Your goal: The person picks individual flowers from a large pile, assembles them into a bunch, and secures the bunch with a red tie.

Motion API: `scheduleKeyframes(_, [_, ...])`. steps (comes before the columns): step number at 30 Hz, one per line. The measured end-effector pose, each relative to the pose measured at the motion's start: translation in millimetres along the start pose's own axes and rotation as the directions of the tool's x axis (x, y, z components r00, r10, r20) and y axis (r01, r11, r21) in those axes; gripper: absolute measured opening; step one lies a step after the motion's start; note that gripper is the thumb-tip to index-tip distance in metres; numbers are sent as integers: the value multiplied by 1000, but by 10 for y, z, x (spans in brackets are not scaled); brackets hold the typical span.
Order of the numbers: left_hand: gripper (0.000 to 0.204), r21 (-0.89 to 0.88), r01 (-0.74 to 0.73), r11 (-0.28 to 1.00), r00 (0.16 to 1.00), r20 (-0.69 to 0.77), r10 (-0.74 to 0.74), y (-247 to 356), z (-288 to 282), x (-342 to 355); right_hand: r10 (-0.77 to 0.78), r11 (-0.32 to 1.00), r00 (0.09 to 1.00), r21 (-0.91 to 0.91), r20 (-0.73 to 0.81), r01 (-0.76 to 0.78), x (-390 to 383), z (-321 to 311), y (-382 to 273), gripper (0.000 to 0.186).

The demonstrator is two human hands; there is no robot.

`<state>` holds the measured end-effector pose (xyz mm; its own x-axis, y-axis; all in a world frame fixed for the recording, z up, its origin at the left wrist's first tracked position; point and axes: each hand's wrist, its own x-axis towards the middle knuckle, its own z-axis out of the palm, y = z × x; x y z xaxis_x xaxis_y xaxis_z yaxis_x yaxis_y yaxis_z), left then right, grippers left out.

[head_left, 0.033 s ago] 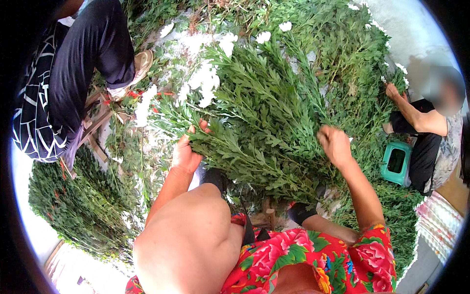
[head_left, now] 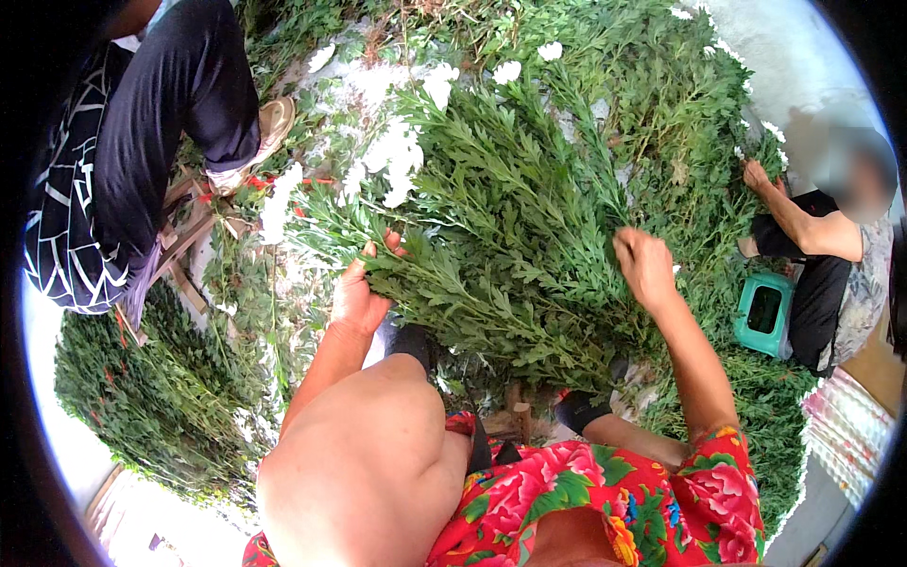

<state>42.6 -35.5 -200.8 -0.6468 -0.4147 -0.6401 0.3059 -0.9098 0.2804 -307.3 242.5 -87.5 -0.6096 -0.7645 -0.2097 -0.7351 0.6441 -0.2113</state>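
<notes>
My left hand is closed round leafy green chrysanthemum stems, with white blooms at their far left end. A broad heap of cut chrysanthemums spreads between my hands, with its white flower heads mostly toward the far side. At the heap's right edge my right hand is closed, knuckles up. A long leafy stem runs up to its fingertips, though the grip itself is partly hidden.
Another person's dark-trousered leg and shoe are at far left. A co-worker sits at right near a teal stool. Bundled greenery lies at left, beside wooden slats. More cut stems surround my legs.
My right hand has shifted very slightly away from me. My left hand and the heap look the same.
</notes>
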Motion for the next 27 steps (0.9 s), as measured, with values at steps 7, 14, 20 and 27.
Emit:
scheduleKeyframes(7, [40,5,32,999,998,48,-33,23,101,29,191,976,978,-123,88,-179,939,730,79,27])
scheduleKeyframes(14, [45,41,46,998,992,114,-50,19,155,124,134,833,943,550,-303,58,807,851,546,13])
scheduleKeyframes(20, [44,62,39,997,997,68,-43,5,288,171,150,690,988,712,36,-131,1017,345,654,23])
scheduleKeyframes(27, [43,63,31,998,995,93,-37,-5,346,161,256,816,958,501,133,-287,1097,1299,605,47])
